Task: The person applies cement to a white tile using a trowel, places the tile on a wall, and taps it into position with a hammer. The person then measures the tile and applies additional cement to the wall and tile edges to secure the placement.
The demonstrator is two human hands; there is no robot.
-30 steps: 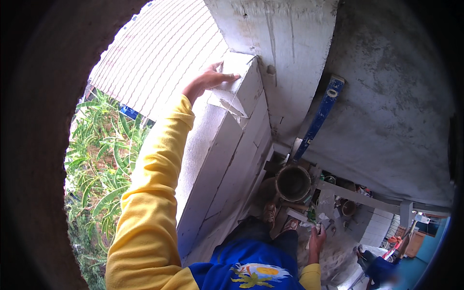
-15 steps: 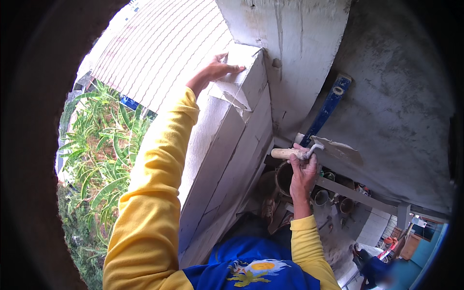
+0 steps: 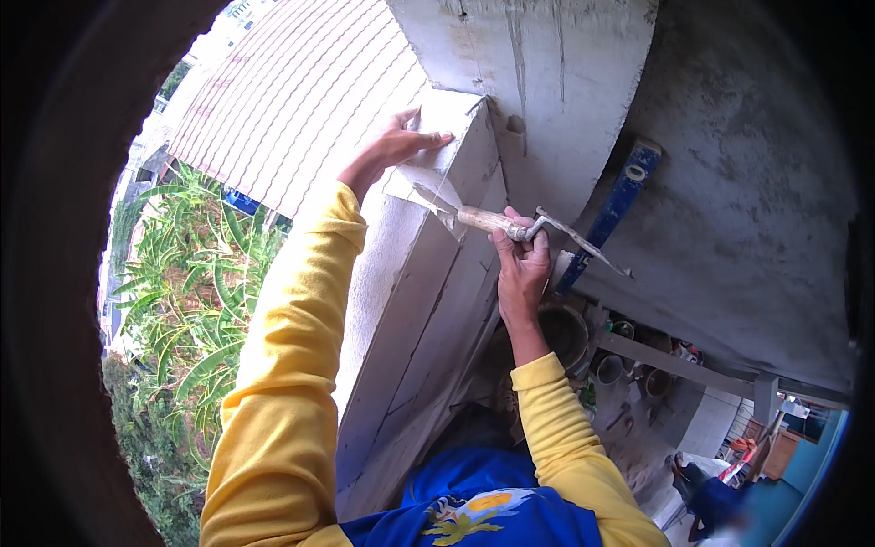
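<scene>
On the upper end of the white block wall (image 3: 392, 328), my left hand (image 3: 396, 146) is shut on a loose-looking white block (image 3: 469, 150), thumb on its face. Its lower part is chipped or notched, beside the rough white upright surface (image 3: 547, 73). My right hand (image 3: 521, 269) grips a trowel (image 3: 488, 219) by its pale wooden handle. The handle's butt points left at the lower part of the block; I cannot tell whether it touches. The trowel's metal blade is seen nearly edge-on at the right, in front of a blue spirit level (image 3: 629, 182).
Outside at left are a corrugated roof (image 3: 283, 100) and leafy plants (image 3: 173, 301). Below me are buckets (image 3: 565, 333), a horizontal beam (image 3: 656, 356) and clutter. Another person (image 3: 711, 501) in dark blue is far down at lower right.
My right hand has risen from low beside my body with the trowel, then moved up and left toward the block, the blade turning edge-on. My left hand still grips the block.
</scene>
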